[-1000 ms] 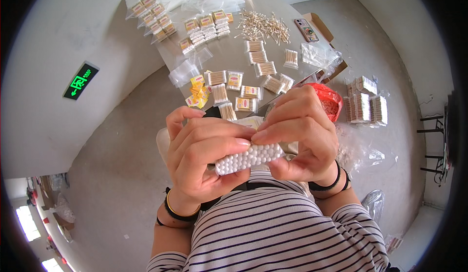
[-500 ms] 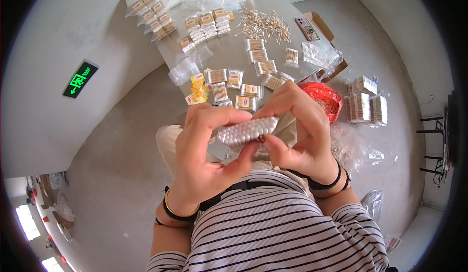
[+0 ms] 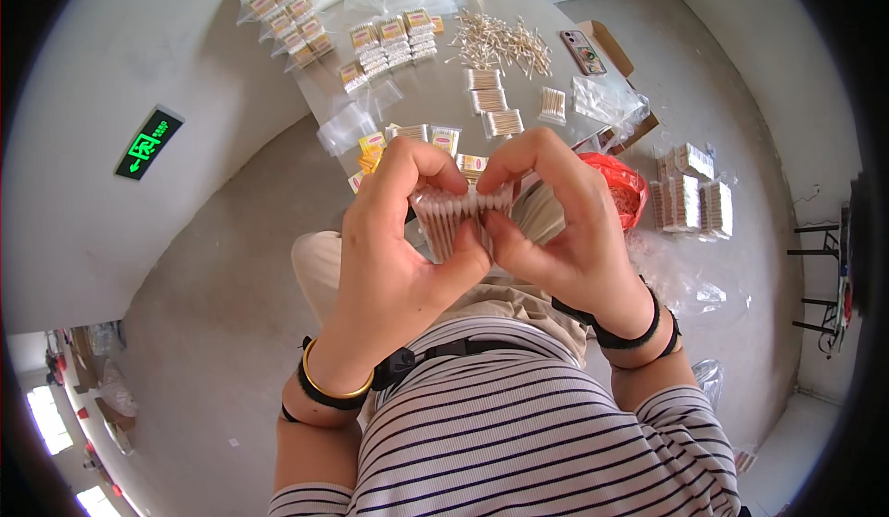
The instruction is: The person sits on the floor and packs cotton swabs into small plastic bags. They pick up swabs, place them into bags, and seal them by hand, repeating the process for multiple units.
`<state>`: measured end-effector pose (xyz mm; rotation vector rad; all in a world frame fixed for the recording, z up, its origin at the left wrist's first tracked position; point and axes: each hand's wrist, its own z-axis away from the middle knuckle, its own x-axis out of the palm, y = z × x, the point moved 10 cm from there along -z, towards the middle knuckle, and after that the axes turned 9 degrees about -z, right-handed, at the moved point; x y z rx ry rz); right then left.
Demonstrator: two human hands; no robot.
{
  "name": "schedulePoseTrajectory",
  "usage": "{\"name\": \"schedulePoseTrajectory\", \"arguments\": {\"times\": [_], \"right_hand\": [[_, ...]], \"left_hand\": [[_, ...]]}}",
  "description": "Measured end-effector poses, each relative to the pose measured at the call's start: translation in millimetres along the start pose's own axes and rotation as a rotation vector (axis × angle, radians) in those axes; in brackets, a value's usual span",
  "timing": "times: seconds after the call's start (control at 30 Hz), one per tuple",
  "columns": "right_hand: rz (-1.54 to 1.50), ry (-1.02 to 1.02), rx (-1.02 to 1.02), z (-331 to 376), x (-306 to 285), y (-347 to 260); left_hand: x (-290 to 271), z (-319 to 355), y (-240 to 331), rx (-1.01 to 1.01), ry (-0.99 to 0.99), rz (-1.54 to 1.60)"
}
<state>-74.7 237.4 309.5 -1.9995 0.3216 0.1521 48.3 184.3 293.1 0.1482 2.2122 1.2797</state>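
Observation:
Between my two hands is a clear bag of cotton swabs (image 3: 444,225), held above my lap with its row of white tips at the top and the sticks showing below. My left hand (image 3: 394,221) pinches its left side between thumb and fingers. On the right side, my right hand (image 3: 560,216) grips the bag's upper edge, fingers and thumb close to the left ones. Just beyond my hands, filled swab packs with yellow labels (image 3: 445,138) lie at the table's near edge, partly hidden. Yellow cards (image 3: 371,149) lie to their left.
On the grey table (image 3: 435,91) are a loose heap of swabs (image 3: 503,45), stacked labelled packs (image 3: 392,37), clear empty bags (image 3: 347,126) and a phone (image 3: 582,52). A red bag (image 3: 619,188) sits at the right. Bundled swab packs (image 3: 685,204) are stacked farther right.
The bag has been tilted so that its sticks now show under the tips, where before mostly the tips faced up. My fingers have drawn together at its upper edge.

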Motion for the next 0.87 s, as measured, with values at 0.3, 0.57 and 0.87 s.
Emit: {"name": "schedulePoseTrajectory", "arguments": {"times": [0.3, 0.57, 0.87], "right_hand": [[0.029, -0.097, -0.060, -6, 1, -13], [-0.053, -0.184, 0.047, -11, 4, -13], [-0.163, -0.258, 0.190, -9, 0, 2]], "left_hand": [[-6, 7, 7, -0.017, 0.031, -0.087], [-8, 11, 10, -0.040, 0.012, -0.031], [-5, 10, 8, 0.018, 0.002, 0.118]]}}
